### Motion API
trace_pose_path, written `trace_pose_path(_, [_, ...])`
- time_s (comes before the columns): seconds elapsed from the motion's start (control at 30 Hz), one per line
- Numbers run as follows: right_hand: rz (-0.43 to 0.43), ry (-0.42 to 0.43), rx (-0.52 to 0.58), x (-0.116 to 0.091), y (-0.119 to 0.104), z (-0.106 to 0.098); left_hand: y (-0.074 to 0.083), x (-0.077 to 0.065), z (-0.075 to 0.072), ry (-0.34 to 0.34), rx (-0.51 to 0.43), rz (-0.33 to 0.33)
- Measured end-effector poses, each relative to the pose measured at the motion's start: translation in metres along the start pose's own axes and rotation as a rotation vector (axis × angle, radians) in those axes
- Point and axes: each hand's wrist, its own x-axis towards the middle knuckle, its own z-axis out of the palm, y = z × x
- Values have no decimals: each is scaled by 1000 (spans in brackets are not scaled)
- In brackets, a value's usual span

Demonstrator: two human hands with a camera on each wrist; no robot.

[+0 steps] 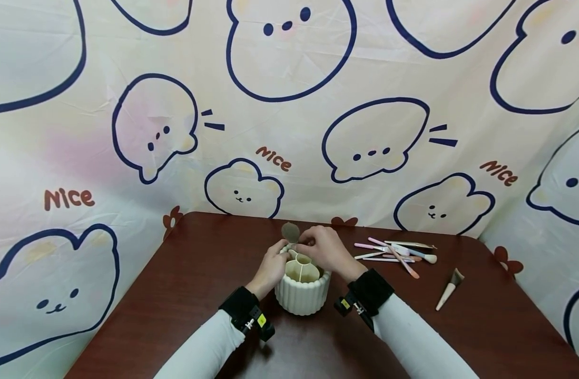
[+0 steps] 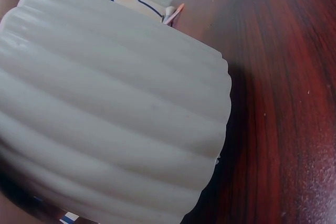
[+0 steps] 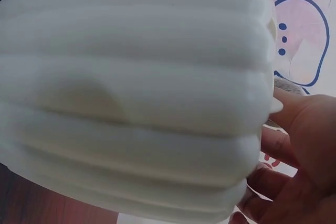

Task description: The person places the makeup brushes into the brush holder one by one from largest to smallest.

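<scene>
A white ribbed brush holder (image 1: pixel 302 295) with round compartments stands on the table in the head view; its fluted wall (image 2: pixel 115 98) fills most of the left wrist view. At its left rim, my left hand (image 1: pixel 272 268) grips the holder, the fingertips partly hidden. My right hand (image 1: pixel 326 246) reaches over the far side of the rim with curled fingers, pinching a makeup brush whose round greyish head (image 1: pixel 291 232) sticks up between the hands. Most of that brush's handle is hidden. In the right wrist view, bristles (image 3: pixel 289 85) show behind the right hand's fingers (image 3: pixel 278 148).
Several makeup brushes (image 1: pixel 395 251) with pink, white and tan handles lie in a loose pile right of the holder. One separate brush (image 1: pixel 449 289) lies nearer the table's right side. A patterned cloth (image 1: pixel 280 131) hangs behind the dark wooden table (image 1: pixel 199 273).
</scene>
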Motion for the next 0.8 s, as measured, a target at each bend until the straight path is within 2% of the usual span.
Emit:
trace_pose_path(0.23, [-7, -33, 38, -1, 3, -5, 0, 0, -1, -2, -1, 11])
trace_pose_path(0.37, [-4, 0, 56, -4, 6, -20, 1, 1, 0, 12, 2, -4])
trace_pose_path(0.57, [40, 75, -27, -17, 27, -60, 2, 1, 0, 18, -23, -32])
trace_pose_path(0.8, [212, 108, -199, -55, 84, -119, 0, 1, 0, -8, -17, -4])
